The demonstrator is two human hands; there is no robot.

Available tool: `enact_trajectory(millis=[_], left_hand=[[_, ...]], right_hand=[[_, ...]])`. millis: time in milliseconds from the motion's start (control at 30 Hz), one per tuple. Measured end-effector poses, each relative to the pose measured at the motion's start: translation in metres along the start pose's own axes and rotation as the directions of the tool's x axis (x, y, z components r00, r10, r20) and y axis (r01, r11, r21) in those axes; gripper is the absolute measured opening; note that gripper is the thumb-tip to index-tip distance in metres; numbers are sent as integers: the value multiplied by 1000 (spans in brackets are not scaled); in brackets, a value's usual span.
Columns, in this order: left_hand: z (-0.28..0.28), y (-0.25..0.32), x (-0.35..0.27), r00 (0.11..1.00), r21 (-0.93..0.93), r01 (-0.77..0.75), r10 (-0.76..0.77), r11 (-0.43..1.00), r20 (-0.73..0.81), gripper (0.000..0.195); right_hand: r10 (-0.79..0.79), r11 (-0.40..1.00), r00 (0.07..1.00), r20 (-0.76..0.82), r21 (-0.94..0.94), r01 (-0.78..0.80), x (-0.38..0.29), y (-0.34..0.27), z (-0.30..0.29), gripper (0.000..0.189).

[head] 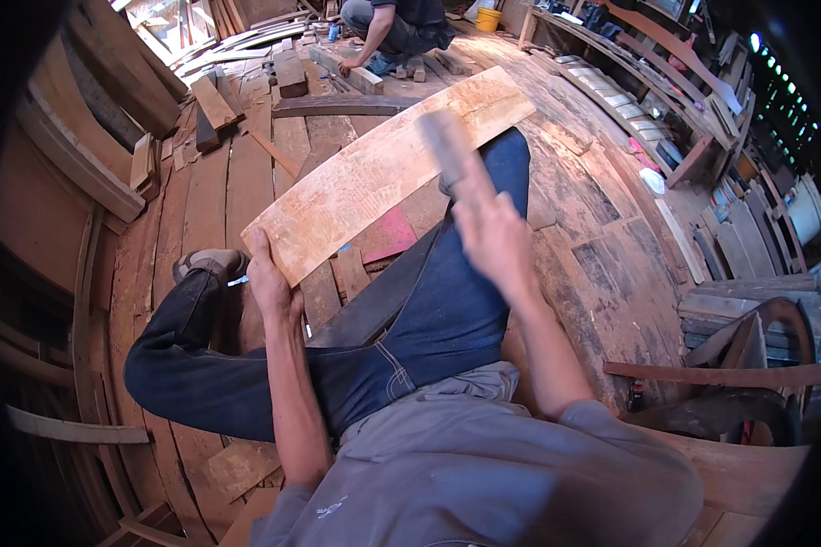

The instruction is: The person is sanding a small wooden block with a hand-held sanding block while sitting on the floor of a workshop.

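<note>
A long pale wooden board (383,174) slants across the space before me, its far right end by my bent right knee. My left hand (274,284) grips the board's near left end, with the thumb on its upper face. In my right hand (496,239) is a handled tool (449,147), its broad grey-brown head over the right part of the board. Motion blur hides the tool's exact kind and whether it touches the wood. The board's face has rough, mottled patches.
A co-worker (400,31) crouches beyond, one hand on a timber beam (345,68). Offcuts (215,102) lie on the plank floor (202,198). Curved wooden parts (746,372) stand at right, below a long wooden rack (629,89). Large boards (109,68) lean at left.
</note>
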State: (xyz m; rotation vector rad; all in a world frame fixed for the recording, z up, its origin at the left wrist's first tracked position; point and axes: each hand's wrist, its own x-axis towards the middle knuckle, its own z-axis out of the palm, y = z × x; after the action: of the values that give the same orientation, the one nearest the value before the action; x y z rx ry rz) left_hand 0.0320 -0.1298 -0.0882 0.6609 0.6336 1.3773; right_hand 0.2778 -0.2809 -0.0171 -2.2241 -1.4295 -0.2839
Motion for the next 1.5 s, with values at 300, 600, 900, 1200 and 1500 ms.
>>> enact_trajectory(millis=[300, 600, 900, 1200, 1500], left_hand=[[6, 0, -3, 1000, 28, 17, -18, 999, 25, 52], [-1, 1, 2, 1000, -102, 22, -21, 995, 11, 52], [-9, -3, 9, 998, -37, 63, -63, 997, -3, 52], [-1, 1, 6, 1000, 72, 20, -18, 997, -23, 46], [-6, -9, 3, 997, 231, -56, 45, 971, 57, 41]], right_hand=[[-174, 979, 957, 232, 144, 143, -56, -56, 3, 64], [64, 994, 997, -32, 88, -61, 6, 4, -14, 74], [-129, 980, 985, 114, 169, 109, -39, 4, -14, 72], [-113, 984, 993, 31, 140, 108, -37, -22, 0, 68], [-132, 986, 988, 79, 115, 123, 8, -22, -2, 68]])
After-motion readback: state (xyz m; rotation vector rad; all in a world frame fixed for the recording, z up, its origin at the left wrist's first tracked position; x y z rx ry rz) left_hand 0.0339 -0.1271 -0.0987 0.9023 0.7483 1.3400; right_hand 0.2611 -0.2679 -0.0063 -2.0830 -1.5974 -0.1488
